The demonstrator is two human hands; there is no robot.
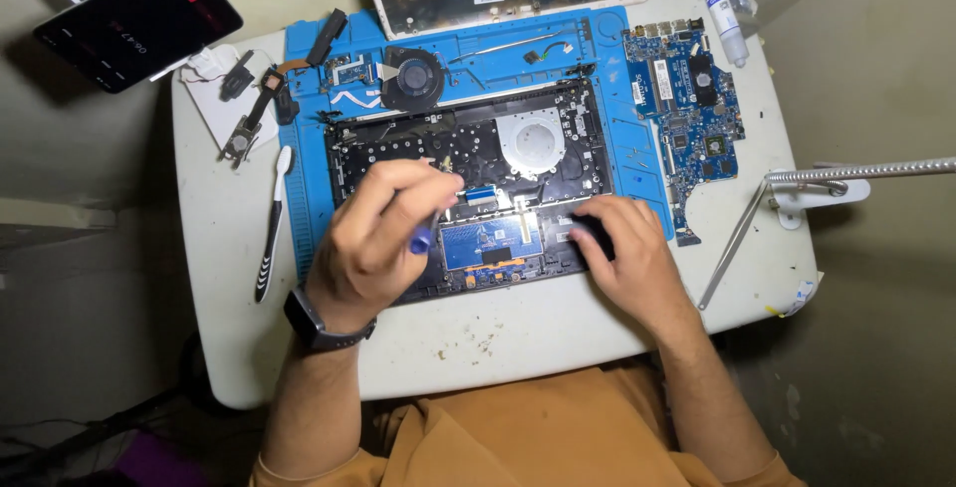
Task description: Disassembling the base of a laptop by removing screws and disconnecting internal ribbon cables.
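Low centre of frame: our left hand (373,243) pinches a blue-handled screwdriver (422,238), grip narrow around it, shaft slanting up and right toward the opened laptop base (468,183); the tip is hidden behind the fingers. Our right hand (622,253) lies curled on the base's lower right corner, covering a dark part; whether it clasps anything, we cannot tell. The base runs long axis left to right on a blue mat (309,148). Farther up: cooling fan (410,79); upper right, a blue circuit board (687,114) on the counter (229,288).
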